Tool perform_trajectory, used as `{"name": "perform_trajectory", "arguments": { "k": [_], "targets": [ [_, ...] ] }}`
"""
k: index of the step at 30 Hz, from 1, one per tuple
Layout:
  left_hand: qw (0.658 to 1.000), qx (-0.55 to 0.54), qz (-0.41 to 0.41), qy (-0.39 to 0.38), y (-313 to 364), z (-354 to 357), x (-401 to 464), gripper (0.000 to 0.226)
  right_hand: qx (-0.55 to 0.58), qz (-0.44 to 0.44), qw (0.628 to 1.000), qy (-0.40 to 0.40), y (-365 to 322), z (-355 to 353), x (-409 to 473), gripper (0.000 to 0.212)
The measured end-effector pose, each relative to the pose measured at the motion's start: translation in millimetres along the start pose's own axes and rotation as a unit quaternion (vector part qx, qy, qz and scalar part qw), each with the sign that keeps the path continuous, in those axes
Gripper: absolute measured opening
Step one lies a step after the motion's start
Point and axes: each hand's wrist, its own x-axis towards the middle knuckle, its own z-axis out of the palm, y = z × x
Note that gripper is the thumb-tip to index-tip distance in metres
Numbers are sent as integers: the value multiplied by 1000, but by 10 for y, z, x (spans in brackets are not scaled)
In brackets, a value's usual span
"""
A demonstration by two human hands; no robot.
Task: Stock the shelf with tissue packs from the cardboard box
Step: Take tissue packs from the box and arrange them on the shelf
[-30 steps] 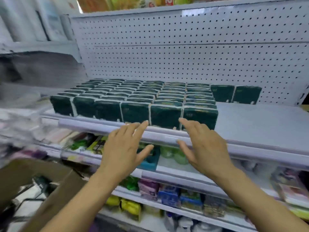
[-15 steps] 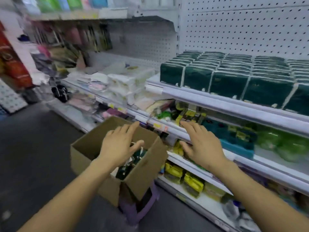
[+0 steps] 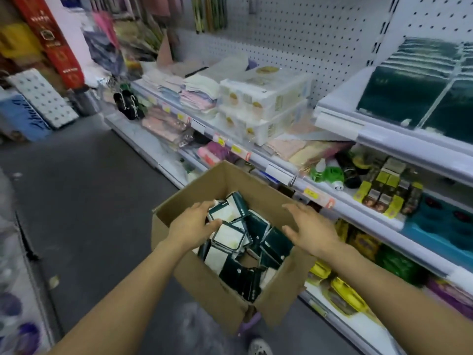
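**Cardboard box open, both hands reaching for the tissue packs**

Dark green wrappers show under the left hand [image 3: 193,224], which is down inside the cardboard box [image 3: 204,280]; its fingers are spread and lie on the topmost tissue packs [image 3: 229,237], touching them but not visibly closed round any. The right hand [image 3: 311,230] hovers above the box's right side, fingers straight and apart, holding nothing.

Within the box the packs lie in a loose jumble, some flat with a white face up, others on edge showing green sides. They fill the lower part of the box, and its flaps stand open. The box sits in the near middle of the scene, in the aisle just beside the lower shelves.

Up at the far right, the shelf [image 3: 340,116] being stocked carries rows of stocked packs [image 3: 409,96] standing upright in the same green wrap.

These packs look light and soft, likely to give a little when squeezed, and the film wrap is probably slick. A sound hold would be across the broad faces, thumb on one and fingers on the other. Several squared together between two hands could go up at once, though a loose stack may slide apart.
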Motion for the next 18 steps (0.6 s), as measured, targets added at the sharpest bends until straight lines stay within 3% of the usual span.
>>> {"name": "perform_trajectory", "arguments": {
  "k": [7,13,18],
  "targets": [
    [981,-144,-123,-45,-442,561,1064,54,58,-27,995,-83,-46,599,1467,51],
    [947,-198,-224,-118,-710,1345,1686,46,121,-30,972,-199,-7,1431,2389,51],
    [919,-217,-282,-169,-844,1880,1931,67,122,-13,957,-261,-10,1991,2708,58]
  ]
}}
